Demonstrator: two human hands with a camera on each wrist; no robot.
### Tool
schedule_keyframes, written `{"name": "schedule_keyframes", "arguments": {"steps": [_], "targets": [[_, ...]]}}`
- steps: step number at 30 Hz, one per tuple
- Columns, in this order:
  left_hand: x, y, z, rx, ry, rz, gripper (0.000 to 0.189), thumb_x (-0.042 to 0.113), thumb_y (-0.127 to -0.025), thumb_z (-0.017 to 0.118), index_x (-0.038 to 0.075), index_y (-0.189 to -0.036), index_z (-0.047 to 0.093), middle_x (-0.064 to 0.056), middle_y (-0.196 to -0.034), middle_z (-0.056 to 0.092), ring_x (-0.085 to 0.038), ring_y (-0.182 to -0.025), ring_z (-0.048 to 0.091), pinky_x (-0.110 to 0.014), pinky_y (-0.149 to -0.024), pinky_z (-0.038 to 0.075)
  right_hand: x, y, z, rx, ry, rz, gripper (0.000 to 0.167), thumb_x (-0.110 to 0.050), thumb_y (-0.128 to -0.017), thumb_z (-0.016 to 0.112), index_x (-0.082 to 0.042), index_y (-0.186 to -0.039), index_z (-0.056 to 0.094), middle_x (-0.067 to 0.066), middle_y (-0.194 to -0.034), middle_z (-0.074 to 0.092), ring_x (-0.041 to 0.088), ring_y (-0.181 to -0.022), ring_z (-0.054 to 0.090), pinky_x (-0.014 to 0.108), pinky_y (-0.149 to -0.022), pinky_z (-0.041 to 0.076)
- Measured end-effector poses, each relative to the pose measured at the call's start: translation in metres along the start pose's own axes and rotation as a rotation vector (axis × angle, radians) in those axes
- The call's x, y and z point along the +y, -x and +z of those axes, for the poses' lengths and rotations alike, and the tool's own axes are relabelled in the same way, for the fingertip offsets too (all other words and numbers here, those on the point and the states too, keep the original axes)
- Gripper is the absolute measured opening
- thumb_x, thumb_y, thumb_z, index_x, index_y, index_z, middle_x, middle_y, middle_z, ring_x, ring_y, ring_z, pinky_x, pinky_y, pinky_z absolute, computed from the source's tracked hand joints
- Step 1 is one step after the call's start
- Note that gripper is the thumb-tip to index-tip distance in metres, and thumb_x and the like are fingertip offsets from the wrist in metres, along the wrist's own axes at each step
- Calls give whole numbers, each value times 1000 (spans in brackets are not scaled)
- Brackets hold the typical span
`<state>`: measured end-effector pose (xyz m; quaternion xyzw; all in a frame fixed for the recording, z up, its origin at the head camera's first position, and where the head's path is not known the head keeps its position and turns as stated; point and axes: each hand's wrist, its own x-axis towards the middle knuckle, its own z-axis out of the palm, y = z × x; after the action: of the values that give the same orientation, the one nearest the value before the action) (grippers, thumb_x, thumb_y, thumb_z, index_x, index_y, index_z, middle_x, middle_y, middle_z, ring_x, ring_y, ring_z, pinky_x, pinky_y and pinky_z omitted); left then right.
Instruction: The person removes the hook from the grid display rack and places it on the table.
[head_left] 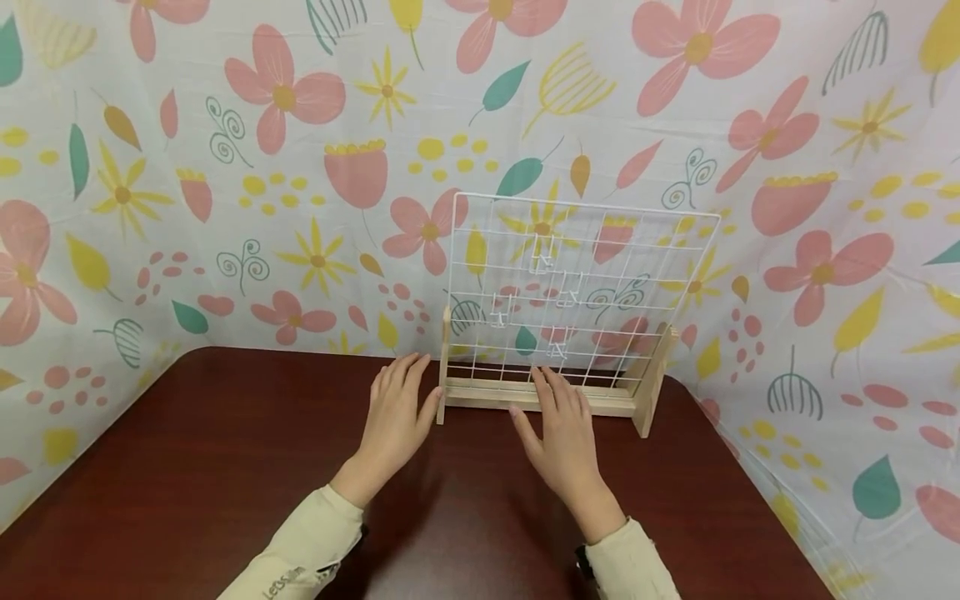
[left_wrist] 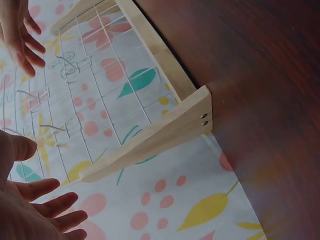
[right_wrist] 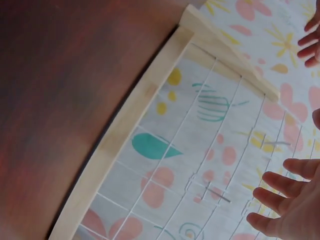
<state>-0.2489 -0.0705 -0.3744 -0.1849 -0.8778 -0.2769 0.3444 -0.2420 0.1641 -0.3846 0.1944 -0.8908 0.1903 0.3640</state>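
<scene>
A white wire grid rack (head_left: 585,215) stands upright in a pale wooden stand (head_left: 651,383) at the back of the table. Several small white wire hooks (head_left: 542,260) hang on its mesh. My left hand (head_left: 395,414) is nearest the stand's left upright, fingers extended and holding nothing. In front of the lower wooden bar, my right hand (head_left: 564,439) reaches forward with its fingers spread and nothing in them. The left wrist view shows the left fingers (left_wrist: 59,206) apart from the stand's side piece (left_wrist: 150,137). Whether the right fingertips touch the grid cannot be told.
The dark reddish-brown table (head_left: 187,467) extends to both sides of the rack. Behind it hangs a white curtain (head_left: 300,217) printed with flowers and leaves, which also runs along the left and right sides.
</scene>
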Motion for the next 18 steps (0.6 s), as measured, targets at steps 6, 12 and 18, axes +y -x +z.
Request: {"name": "schedule_keyframes", "arguments": {"steps": [6,12,18], "targets": [[-2,-7,-2,8,106,-23,42,14,-95,63,-3,-132,52,-21,-130,51,-40,-122,43,-59,-104,30,8,-7,-3,58,-24,20,62,-25,-90,68,0,-141,45,22,-135,48,41,-124,43,62,-104,29],[-9,-19,-2,-1,209,-48,41,13,-95,61,-1,-132,52,-19,-130,51,-40,-121,44,-58,-102,31,18,-14,-7,93,-47,50,57,-23,-91,67,1,-139,47,23,-135,48,42,-124,43,62,-103,30],[-18,-28,-1,-19,275,-58,42,14,-97,59,0,-136,50,-20,-133,49,-39,-121,43,-57,-99,33,26,-18,-8,101,-66,84,55,-22,-92,65,2,-138,47,25,-136,47,43,-125,42,63,-101,30]]}}
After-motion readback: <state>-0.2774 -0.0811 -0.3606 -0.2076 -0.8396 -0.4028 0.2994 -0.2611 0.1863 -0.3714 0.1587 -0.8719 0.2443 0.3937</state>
